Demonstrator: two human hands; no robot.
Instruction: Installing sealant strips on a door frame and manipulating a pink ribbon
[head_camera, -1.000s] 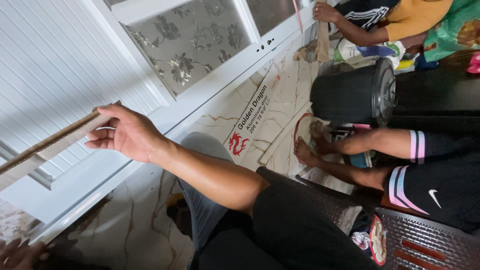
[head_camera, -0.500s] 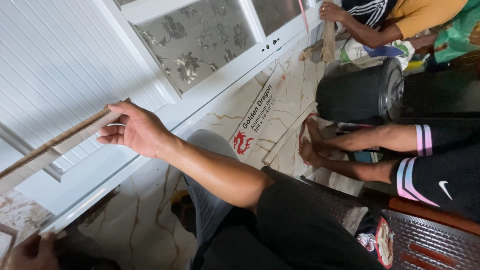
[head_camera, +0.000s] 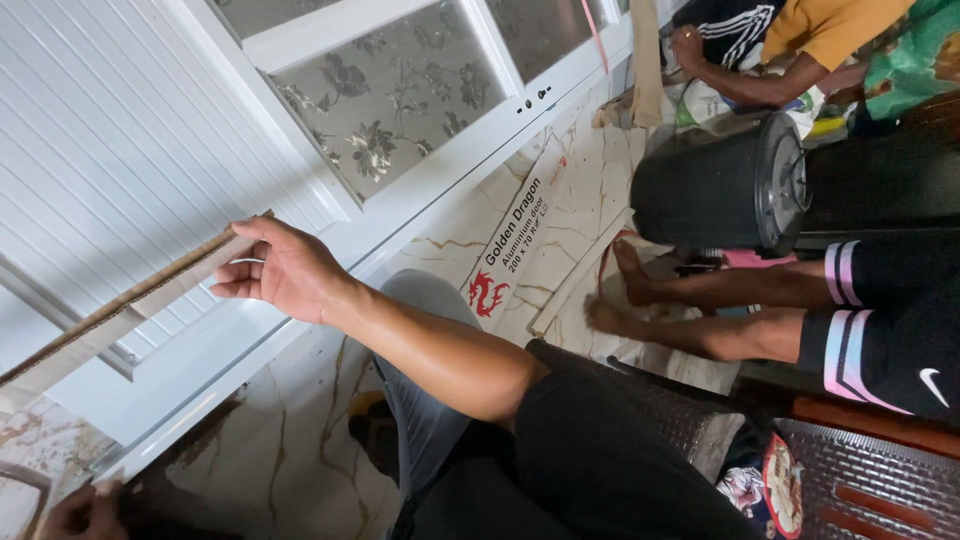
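One long cardboard strip (head_camera: 120, 305) lay across the white door panel (head_camera: 110, 150), its near end pinched in the right hand (head_camera: 285, 270), whose fingers (head_camera: 235, 285) were closed on it. Held only there, it could have sagged or slipped. The left hand (head_camera: 85, 510), cropped at the corner, hid its fingers: grip unreadable.

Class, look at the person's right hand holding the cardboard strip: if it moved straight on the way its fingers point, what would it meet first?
Most likely the ribbed white door panel behind the cardboard strip; the right hand points towards it, though the depth between them is unclear.
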